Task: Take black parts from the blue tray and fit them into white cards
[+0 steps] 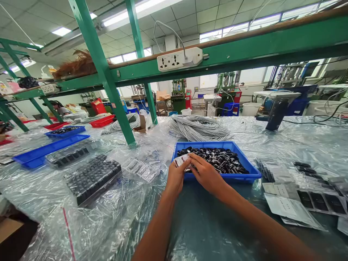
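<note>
My left hand is closed on a small whitish plastic packet with dark reddish marks on it. The fingers of my right hand pinch the same packet from the other side, hiding part of it; its contents are too small to make out. Both hands are over the near left edge of a blue tray. Inside the tray lies a heap of small glossy black parts. Left of my hands, several flat clear packets lie on the plastic-covered table.
A block of black pieces under clear film sits left. On the right lie flat packets with black pieces and white packets. Coiled grey cable is behind the tray. A green frame with a power strip crosses overhead.
</note>
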Tool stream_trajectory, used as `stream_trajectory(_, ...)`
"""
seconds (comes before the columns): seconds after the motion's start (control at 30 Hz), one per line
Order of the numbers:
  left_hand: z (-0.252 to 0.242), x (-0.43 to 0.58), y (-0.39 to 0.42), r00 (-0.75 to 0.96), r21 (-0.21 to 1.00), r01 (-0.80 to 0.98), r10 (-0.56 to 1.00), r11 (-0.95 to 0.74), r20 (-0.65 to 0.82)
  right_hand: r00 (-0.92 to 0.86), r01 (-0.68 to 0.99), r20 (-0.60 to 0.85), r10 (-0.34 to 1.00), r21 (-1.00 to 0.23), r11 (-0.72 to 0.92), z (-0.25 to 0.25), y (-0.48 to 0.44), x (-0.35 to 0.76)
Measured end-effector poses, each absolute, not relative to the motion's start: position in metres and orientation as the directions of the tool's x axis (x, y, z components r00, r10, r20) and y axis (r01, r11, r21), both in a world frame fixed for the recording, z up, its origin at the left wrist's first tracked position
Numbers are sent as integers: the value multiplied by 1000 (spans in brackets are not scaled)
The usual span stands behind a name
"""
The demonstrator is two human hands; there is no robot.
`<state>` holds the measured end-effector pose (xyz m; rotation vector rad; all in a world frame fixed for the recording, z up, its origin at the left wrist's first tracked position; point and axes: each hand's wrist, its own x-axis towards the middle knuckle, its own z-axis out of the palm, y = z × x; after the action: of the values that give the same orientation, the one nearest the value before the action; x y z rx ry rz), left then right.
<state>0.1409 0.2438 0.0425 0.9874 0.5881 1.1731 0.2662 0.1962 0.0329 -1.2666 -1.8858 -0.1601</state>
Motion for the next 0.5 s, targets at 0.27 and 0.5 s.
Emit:
stream_trajectory(0.27,39,138,247,282,853,-515,956,83,77,45,710,671,740,-543,449,38,191,260)
stream_trajectory(0.5,49,126,250,252,956,-211,933,-205,255,122,419,450,885,-832,365,44,185,261)
